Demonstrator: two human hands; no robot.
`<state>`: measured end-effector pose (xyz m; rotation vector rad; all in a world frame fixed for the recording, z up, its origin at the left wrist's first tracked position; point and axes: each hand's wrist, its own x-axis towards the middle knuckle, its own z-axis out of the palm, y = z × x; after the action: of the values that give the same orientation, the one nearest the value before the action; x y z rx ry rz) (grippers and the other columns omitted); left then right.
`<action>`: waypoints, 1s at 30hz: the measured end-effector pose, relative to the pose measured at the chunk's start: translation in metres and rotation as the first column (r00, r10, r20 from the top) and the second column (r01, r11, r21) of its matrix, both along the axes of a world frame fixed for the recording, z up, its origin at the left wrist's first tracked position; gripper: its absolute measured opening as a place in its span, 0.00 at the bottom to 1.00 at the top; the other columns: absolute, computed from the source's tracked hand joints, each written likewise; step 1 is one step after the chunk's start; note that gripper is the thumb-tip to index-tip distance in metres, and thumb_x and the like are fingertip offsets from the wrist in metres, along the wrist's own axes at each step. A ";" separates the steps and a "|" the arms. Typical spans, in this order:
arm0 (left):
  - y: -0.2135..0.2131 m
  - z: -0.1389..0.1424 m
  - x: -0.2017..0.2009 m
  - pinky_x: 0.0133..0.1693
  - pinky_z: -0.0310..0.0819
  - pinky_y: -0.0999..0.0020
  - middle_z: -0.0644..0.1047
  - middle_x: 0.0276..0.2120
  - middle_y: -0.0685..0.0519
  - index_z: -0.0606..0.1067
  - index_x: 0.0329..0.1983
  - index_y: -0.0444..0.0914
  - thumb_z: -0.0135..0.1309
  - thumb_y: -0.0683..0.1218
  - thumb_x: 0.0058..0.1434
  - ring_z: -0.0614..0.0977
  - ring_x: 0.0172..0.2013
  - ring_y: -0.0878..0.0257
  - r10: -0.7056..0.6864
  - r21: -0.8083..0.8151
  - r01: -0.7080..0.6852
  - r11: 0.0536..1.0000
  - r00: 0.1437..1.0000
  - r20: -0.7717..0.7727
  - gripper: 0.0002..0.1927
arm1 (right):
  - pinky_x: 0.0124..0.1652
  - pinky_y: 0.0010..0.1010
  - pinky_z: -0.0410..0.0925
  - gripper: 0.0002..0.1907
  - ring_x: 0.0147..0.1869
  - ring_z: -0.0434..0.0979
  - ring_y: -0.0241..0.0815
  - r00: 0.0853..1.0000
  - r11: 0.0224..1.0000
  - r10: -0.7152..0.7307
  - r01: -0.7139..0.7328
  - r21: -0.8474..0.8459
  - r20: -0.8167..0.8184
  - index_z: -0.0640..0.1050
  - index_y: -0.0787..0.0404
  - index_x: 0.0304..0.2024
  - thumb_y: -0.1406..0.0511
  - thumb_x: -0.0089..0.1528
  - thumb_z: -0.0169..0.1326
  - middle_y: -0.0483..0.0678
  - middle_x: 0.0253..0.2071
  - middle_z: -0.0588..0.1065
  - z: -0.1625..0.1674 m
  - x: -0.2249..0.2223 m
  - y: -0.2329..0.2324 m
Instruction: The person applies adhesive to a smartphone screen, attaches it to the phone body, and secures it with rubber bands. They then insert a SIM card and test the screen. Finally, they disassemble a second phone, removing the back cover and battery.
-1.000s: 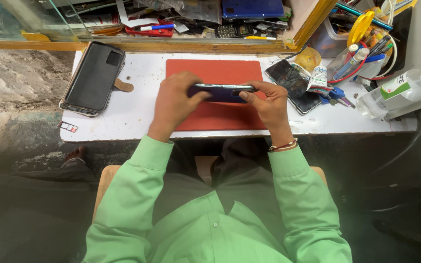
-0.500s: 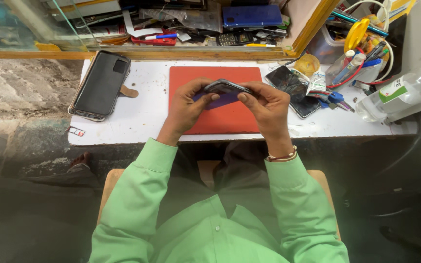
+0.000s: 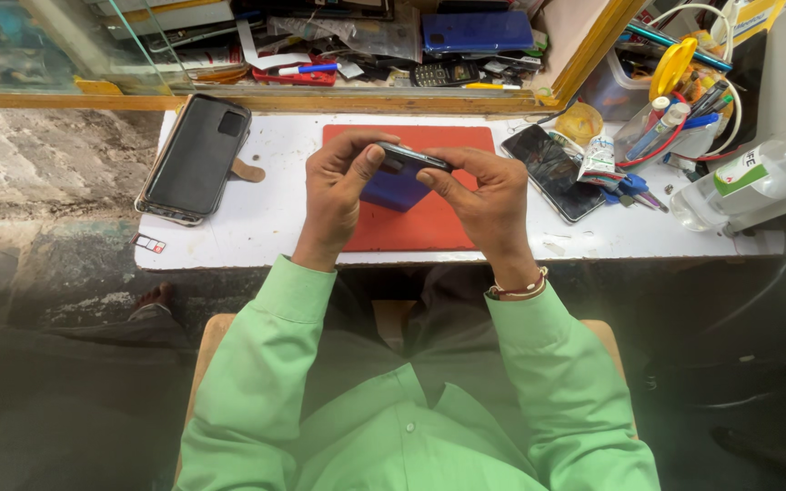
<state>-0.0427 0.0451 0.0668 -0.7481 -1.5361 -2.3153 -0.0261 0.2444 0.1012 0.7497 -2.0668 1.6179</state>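
Tilted up since the earlier frame, the phone [image 3: 408, 169] is now pinched edge-on above the red mat [image 3: 429, 227] — left hand [image 3: 337, 191] and right hand [image 3: 484, 202] fingers closed on its ends — so one long edge is presented upward.

The phone [image 3: 404, 168] looks glossy, its blue back smooth. The red mat [image 3: 429, 218] is matt. The table [image 3: 256, 227] is white, scuffed laminate.
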 end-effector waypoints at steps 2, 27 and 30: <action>-0.002 -0.003 -0.002 0.51 0.81 0.69 0.84 0.43 0.48 0.79 0.52 0.33 0.57 0.46 0.72 0.85 0.44 0.63 -0.014 0.016 0.014 1.000 1.000 0.011 0.12 | 0.49 0.24 0.74 0.14 0.47 0.82 0.35 0.999 0.998 0.039 -0.038 -0.059 0.019 0.82 0.68 0.48 0.69 0.60 0.68 0.51 0.43 0.83 -0.005 -0.005 0.003; -0.028 -0.027 -0.020 0.57 0.77 0.62 0.83 0.48 0.45 0.79 0.57 0.31 0.56 0.48 0.74 0.83 0.50 0.58 -0.122 0.218 0.120 0.968 0.993 -0.006 0.17 | 0.36 0.23 0.68 0.07 0.35 0.73 0.29 0.990 0.998 0.049 -0.043 -0.048 0.136 0.80 0.70 0.48 0.72 0.68 0.59 0.45 0.32 0.77 -0.075 -0.018 -0.030; -0.023 -0.023 -0.012 0.64 0.73 0.63 0.80 0.56 0.46 0.73 0.65 0.34 0.52 0.51 0.75 0.80 0.58 0.58 -0.008 0.136 0.009 0.991 1.000 -0.008 0.21 | 0.41 0.24 0.73 0.09 0.40 0.80 0.32 0.999 1.000 0.019 -0.019 -0.002 0.029 0.79 0.69 0.50 0.72 0.67 0.58 0.48 0.37 0.81 -0.059 -0.011 -0.026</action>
<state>-0.0550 0.0224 0.0443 -0.7286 -1.3578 -2.3920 -0.0374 0.2187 0.0422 0.7524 -2.0841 1.6495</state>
